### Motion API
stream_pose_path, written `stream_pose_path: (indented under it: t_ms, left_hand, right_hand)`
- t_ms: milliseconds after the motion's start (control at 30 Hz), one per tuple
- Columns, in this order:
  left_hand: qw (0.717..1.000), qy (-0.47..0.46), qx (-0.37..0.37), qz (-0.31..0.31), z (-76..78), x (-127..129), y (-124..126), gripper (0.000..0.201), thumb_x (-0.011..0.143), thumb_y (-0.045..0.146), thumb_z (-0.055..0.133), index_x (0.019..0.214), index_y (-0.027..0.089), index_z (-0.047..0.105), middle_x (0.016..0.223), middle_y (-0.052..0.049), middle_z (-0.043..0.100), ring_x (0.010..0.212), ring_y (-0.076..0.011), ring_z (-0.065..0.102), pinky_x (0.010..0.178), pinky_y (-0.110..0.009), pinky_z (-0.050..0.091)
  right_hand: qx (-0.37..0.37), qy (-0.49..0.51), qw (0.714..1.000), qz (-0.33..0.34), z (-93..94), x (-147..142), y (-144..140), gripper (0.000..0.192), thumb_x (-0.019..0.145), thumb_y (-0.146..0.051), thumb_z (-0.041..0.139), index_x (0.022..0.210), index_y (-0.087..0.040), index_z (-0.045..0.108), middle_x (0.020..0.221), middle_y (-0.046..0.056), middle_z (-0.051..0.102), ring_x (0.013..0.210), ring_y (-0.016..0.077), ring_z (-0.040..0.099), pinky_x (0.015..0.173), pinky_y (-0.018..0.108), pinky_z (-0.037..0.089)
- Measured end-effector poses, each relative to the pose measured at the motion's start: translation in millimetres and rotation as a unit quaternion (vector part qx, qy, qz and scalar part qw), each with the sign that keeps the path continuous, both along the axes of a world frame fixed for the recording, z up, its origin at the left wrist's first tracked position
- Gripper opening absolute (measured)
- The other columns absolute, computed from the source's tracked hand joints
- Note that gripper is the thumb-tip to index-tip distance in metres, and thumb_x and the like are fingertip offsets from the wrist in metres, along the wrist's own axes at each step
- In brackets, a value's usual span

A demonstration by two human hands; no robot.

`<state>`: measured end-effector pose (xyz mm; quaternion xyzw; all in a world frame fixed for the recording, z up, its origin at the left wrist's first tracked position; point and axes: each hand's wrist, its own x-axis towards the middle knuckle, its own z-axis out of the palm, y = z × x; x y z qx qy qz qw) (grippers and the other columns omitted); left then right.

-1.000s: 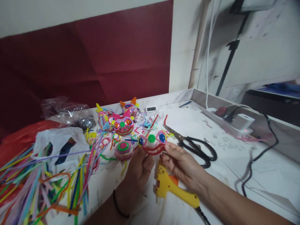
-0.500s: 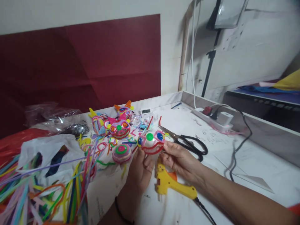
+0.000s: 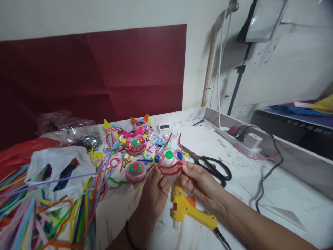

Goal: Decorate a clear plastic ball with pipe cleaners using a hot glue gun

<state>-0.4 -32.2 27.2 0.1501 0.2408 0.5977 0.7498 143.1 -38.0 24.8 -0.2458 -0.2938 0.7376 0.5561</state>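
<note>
Both hands hold up a small clear half-ball face (image 3: pixel 168 161) with blue eyes, a green nose and a red pipe-cleaner mouth. My left hand (image 3: pixel 155 193) grips it from below on the left. My right hand (image 3: pixel 199 181) pinches its right edge. A yellow glue gun (image 3: pixel 187 209) lies on the table just under my hands. Other finished pipe-cleaner faces (image 3: pixel 134 143) and a striped ball (image 3: pixel 135 171) sit behind and to the left.
Black-handled scissors (image 3: pixel 211 163) lie right of the hands. A heap of coloured pipe cleaners (image 3: pixel 49 211) and a white bag (image 3: pixel 57 166) fill the left. A power strip (image 3: pixel 241 140) with cables runs along the raised right edge. A dark red panel backs the white table (image 3: pixel 273 194).
The view has shifted slightly; my hands and the face piece stay together over the glue gun with little change in grip.
</note>
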Motion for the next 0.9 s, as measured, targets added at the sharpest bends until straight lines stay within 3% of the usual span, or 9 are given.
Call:
stream_pose_path:
  t_ms: [100, 167, 233, 300, 400, 500, 600, 733, 900]
  left_hand:
    - [1.0, 0.006, -0.001, 0.022, -0.5, -0.8, 0.9, 0.05, 0.046, 0.02, 0.091, 0.065, 0.017, 0.045, 0.054, 0.011, 0.041, 0.041, -0.0007, 0.033, 0.04, -0.013, 0.029]
    - [0.999, 0.015, 0.005, 0.04, -0.2, -1.6, 2.4, 0.049, 0.046, 0.021, 0.091, 0.065, 0.016, 0.046, 0.053, 0.011, 0.041, 0.042, -0.0006, 0.034, 0.041, -0.013, 0.03]
    - [0.998, 0.029, 0.014, 0.055, -0.1, -2.4, 4.4, 0.047, 0.047, 0.024, 0.09, 0.067, 0.016, 0.049, 0.055, 0.011, 0.042, 0.043, -0.0004, 0.033, 0.041, -0.013, 0.03]
    - [0.996, 0.052, 0.027, 0.069, -0.6, -2.8, 6.5, 0.044, 0.05, 0.027, 0.089, 0.067, 0.015, 0.05, 0.057, 0.01, 0.042, 0.045, -0.0006, 0.033, 0.041, -0.013, 0.029]
    - [0.99, 0.094, 0.053, 0.086, -2.7, -1.8, 8.0, 0.042, 0.055, 0.032, 0.086, 0.064, 0.016, 0.049, 0.056, 0.01, 0.039, 0.046, -0.002, 0.033, 0.042, -0.014, 0.029]
    - [0.984, 0.136, 0.077, 0.081, -5.5, 0.9, 6.1, 0.037, 0.06, 0.035, 0.083, 0.067, 0.016, 0.052, 0.058, 0.009, 0.04, 0.048, -0.0033, 0.032, 0.043, -0.015, 0.028]
    - [0.977, 0.178, 0.091, 0.074, -6.5, 4.4, 2.1, 0.035, 0.063, 0.039, 0.08, 0.067, 0.017, 0.053, 0.058, 0.008, 0.041, 0.049, -0.0047, 0.031, 0.044, -0.017, 0.026]
    - [0.965, 0.223, 0.123, 0.065, -4.5, 7.6, -3.9, 0.033, 0.071, 0.04, 0.074, 0.062, 0.018, 0.051, 0.054, 0.006, 0.042, 0.049, -0.0067, 0.034, 0.045, -0.019, 0.027]
    - [0.958, 0.238, 0.155, 0.045, -3.0, 7.6, -10.1, 0.034, 0.079, 0.04, 0.067, 0.061, 0.018, 0.049, 0.048, 0.006, 0.04, 0.045, -0.0065, 0.033, 0.045, -0.019, 0.026]
  right_hand:
    - [-0.016, -0.044, 0.999, -0.003, 3.8, 2.1, -0.1, 0.03, 0.067, -0.036, 0.081, 0.07, -0.014, 0.06, 0.05, 0.002, 0.064, 0.044, 0.0085, 0.057, 0.044, 0.016, 0.041]
    - [-0.002, -0.124, 0.992, -0.015, 6.0, 5.5, 0.1, 0.034, 0.072, -0.044, 0.075, 0.07, -0.014, 0.06, 0.053, 0.003, 0.065, 0.041, 0.0082, 0.053, 0.042, 0.018, 0.038]
    - [0.049, -0.235, 0.967, -0.082, 7.8, 9.3, -0.2, 0.037, 0.078, -0.05, 0.067, 0.073, -0.014, 0.062, 0.06, 0.003, 0.065, 0.042, 0.0081, 0.049, 0.042, 0.02, 0.035]
    - [0.128, -0.35, 0.907, -0.194, 9.4, 12.1, -2.1, 0.032, 0.082, -0.048, 0.061, 0.083, -0.016, 0.064, 0.068, 0.002, 0.063, 0.047, 0.0096, 0.049, 0.045, 0.023, 0.037]
    - [0.3, -0.467, 0.772, -0.311, 11.4, 13.1, -8.2, 0.016, 0.088, -0.032, 0.057, 0.095, -0.019, 0.064, 0.078, 0.003, 0.062, 0.062, 0.0143, 0.054, 0.057, 0.027, 0.043]
    - [0.481, -0.521, 0.625, -0.327, 12.9, 11.9, -14.7, 0.016, 0.089, -0.014, 0.053, 0.099, -0.017, 0.065, 0.089, 0.008, 0.063, 0.079, 0.019, 0.056, 0.069, 0.032, 0.045]
    - [0.563, -0.573, 0.508, -0.311, 15.0, 11.8, -17.6, 0.02, 0.089, -0.009, 0.051, 0.102, -0.014, 0.065, 0.094, 0.012, 0.064, 0.08, 0.0216, 0.052, 0.069, 0.036, 0.042]
    - [0.601, -0.602, 0.432, -0.299, 18.7, 12.6, -17.1, 0.025, 0.092, -0.012, 0.047, 0.111, -0.013, 0.063, 0.097, 0.014, 0.066, 0.082, 0.0234, 0.053, 0.067, 0.037, 0.038]
    - [0.61, -0.628, 0.383, -0.294, 20.1, 10.8, -17.9, 0.029, 0.095, -0.015, 0.043, 0.117, -0.014, 0.062, 0.101, 0.013, 0.068, 0.087, 0.0247, 0.053, 0.068, 0.038, 0.035]
